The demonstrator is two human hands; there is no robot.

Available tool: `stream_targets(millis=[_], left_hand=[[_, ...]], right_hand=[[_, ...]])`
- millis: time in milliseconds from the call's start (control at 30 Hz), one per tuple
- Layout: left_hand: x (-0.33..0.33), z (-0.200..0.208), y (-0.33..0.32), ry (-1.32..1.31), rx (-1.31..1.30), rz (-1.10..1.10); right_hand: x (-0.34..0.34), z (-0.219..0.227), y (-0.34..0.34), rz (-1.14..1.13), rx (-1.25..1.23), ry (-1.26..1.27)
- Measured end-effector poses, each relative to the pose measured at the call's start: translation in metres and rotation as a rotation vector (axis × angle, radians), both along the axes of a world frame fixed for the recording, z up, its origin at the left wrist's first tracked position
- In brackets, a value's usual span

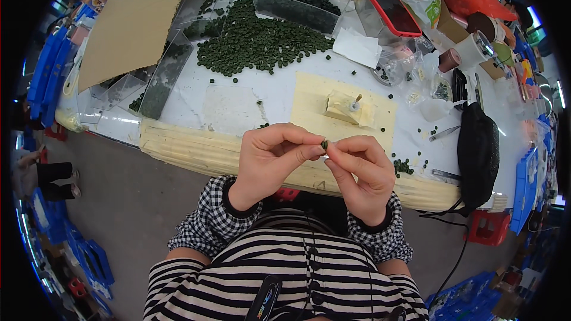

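My left hand [275, 157] pinches a small dark green round piece [324, 143] between thumb and forefinger. From the other side, the fingertips of my right hand [364, 169] close on the same piece. Both hands are held just above the table's near edge. A big heap of similar dark green pieces [250, 38] spreads over the white table behind them. Beyond my fingers a tape-wrapped block [351, 109] with a short upright metal pin [358, 98] rests on a yellowish sheet [306, 98]. A small cluster of green pieces [403, 167] lies right of my right hand.
Clear boxes [297, 15] with green pieces stand at the back. Cardboard [140, 21] covers the left side. A red-cased phone [389, 7] leans at the back right. Tweezers [445, 133] and a black pouch [477, 157] lie to the right, its dark cable [467, 244] hanging down.
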State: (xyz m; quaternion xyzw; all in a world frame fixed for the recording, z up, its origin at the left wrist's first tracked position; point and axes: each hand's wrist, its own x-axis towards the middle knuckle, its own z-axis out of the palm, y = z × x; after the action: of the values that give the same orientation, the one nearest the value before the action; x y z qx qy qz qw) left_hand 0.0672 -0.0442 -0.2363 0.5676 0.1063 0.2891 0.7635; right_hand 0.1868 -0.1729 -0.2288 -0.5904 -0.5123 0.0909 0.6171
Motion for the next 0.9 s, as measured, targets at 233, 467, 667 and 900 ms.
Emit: stream_targets(millis=[233, 467, 667, 900], left_hand=[[0.0002, -0.0007, 0.0000, 0.008, 0.015, 0.005], [-0.0002, -0.0015, 0.0003, 0.000, 0.022, -0.003], [-0.0016, -0.0025, 0.0012, 0.021, 0.027, -0.006], [-0.0008, -0.0004, -0.0008, 0.047, 0.026, 0.016]], right_hand=[[0.0011, -0.0005, -0.0003, 0.014, -0.005, -0.002], [0.0008, -0.0008, -0.0013, 0.011, -0.020, -0.011], [0.0014, -0.0013, -0.0006, 0.020, -0.022, -0.020], [0.0020, -0.0041, -0.0006, 0.021, -0.025, -0.028]])
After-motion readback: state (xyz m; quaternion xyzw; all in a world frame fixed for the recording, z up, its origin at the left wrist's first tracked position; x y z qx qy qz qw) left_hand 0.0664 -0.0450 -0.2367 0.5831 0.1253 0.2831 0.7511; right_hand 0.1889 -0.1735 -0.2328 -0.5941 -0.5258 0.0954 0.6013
